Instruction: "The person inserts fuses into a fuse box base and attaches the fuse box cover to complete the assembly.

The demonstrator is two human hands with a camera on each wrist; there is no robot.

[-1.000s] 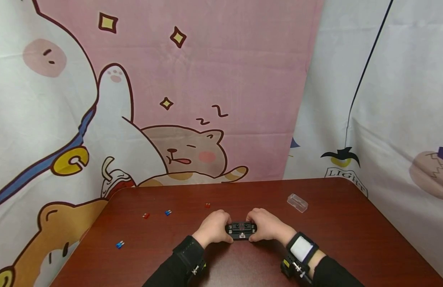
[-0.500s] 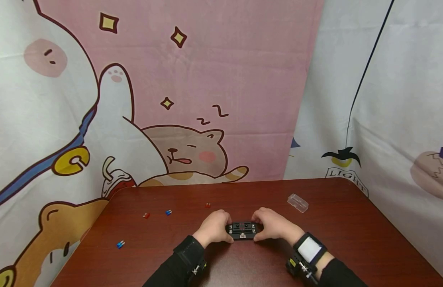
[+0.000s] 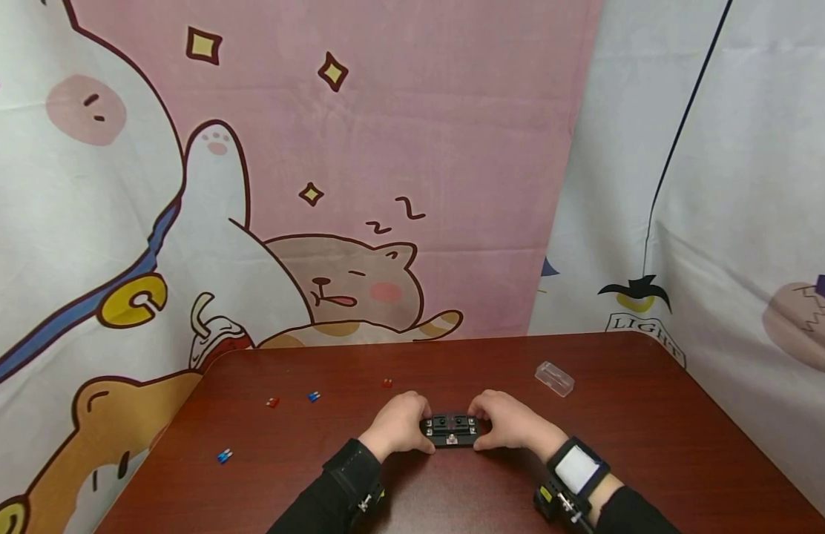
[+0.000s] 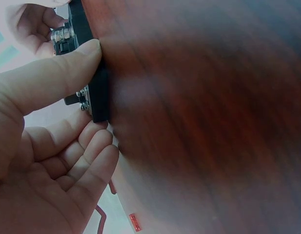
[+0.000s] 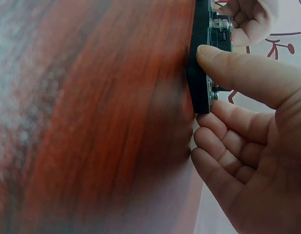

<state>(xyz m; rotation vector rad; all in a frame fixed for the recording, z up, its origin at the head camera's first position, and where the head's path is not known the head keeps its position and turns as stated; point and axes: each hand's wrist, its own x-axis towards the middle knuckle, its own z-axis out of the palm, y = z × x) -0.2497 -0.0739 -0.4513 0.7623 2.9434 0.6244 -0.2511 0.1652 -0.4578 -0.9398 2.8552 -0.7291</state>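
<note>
A black fuse block [image 3: 450, 430] with metal screw terminals lies on the table between my two hands. My left hand [image 3: 401, 423] holds its left end; in the left wrist view the thumb [image 4: 82, 63] lies along the near side, and the fingers curl around the end. At the opposite end, my right hand [image 3: 513, 421] grips the block with the thumb [image 5: 223, 61] on its near edge and curled fingertips by the end and far side. My palms hide none of the block's middle in the head view.
Small blade fuses are scattered to the left: a blue one [image 3: 224, 456], another blue fuse [image 3: 314, 397], a red one [image 3: 272, 402] and a second red fuse [image 3: 387, 383]. A clear plastic cover [image 3: 555, 378] lies back right. A printed cloth [image 3: 452, 148] hangs behind the table.
My right hand has shifted slightly to the right, uncovering more of the block's right end. The left hand and the fuse block have stayed nearly still.
</note>
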